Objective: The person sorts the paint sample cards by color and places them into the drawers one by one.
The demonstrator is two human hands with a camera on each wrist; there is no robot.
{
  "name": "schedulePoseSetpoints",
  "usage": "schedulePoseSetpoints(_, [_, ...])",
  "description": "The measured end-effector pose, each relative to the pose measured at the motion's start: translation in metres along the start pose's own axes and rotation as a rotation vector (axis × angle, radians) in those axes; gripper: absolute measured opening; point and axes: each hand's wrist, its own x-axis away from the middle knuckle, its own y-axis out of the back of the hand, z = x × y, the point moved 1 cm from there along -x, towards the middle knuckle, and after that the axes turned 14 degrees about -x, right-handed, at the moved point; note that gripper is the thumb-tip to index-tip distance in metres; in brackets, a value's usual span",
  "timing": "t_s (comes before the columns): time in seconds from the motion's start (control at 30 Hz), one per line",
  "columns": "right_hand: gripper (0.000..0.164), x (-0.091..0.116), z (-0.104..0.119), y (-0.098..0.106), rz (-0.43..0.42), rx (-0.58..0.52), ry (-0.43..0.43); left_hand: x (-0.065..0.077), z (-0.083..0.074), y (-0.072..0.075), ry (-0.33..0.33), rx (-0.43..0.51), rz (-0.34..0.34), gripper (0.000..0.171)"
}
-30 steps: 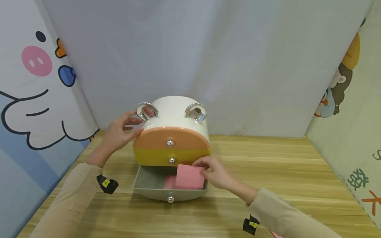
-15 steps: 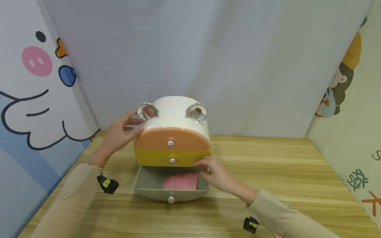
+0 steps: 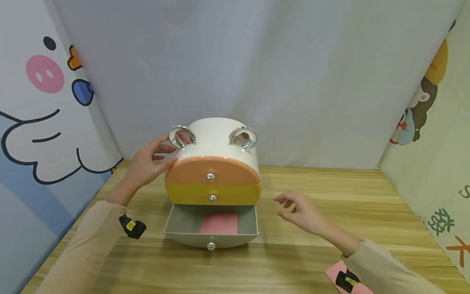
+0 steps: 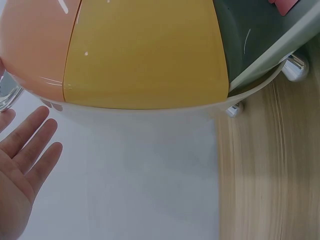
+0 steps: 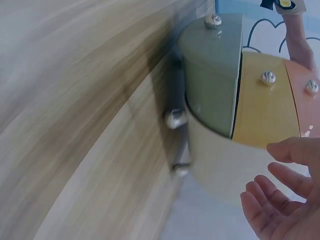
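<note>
A rounded white cabinet (image 3: 216,134) with two silver ring ears stands on the table. Its orange drawer (image 3: 191,171) and yellow drawer (image 3: 191,192) are closed, while the grey-green bottom drawer (image 3: 180,220) is pulled out. Pink paper (image 3: 219,223) lies inside that bottom drawer. My left hand (image 3: 145,165) rests on the cabinet's upper left side by the silver ear (image 3: 176,139), its fingers spread. To the right of the cabinet, my right hand (image 3: 302,212) hovers apart from it with relaxed fingers and nothing in them.
More pink paper (image 3: 333,270) lies on the wooden table (image 3: 279,265) at the front right, partly under the right wrist's black camera (image 3: 346,281). A pale curtain (image 3: 312,81) hangs behind, with printed cartoon panels on both sides.
The pink paper that my right hand held has dropped into the bottom drawer. That hand has drawn back to the right, uncovering pink paper on the table. My left hand stays put.
</note>
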Motion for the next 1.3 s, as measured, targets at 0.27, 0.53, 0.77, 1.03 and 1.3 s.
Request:
schedulePoseSetpoints(0.27, [0.032, 0.035, -0.012, 0.032, -0.011, -0.001, -0.111, 0.000, 0.001, -0.001, -0.011, -0.002, -0.011, 0.058])
schedulePoseSetpoints(0.53, [0.044, 0.079, -0.029, 0.046, -0.050, 0.151, -0.151, 0.000, 0.001, 0.000, -0.008, 0.000, -0.011, 0.057])
schedulePoseSetpoints(0.77, [0.052, 0.111, -0.045, 0.053, -0.090, 0.203, -0.275, 0.000, 0.002, 0.000, -0.009, 0.000, -0.020, 0.056])
schedulePoseSetpoints(1.03, [0.079, 0.145, -0.066, 0.061, -0.017, 0.248, -0.592, -0.001, 0.002, -0.001, -0.015, -0.010, -0.022, 0.057])
schedulePoseSetpoints(1.3, [0.087, 0.163, -0.083, 0.057, 0.094, 0.296, -0.775, -0.001, 0.001, -0.001, -0.010, -0.010, -0.019, 0.057])
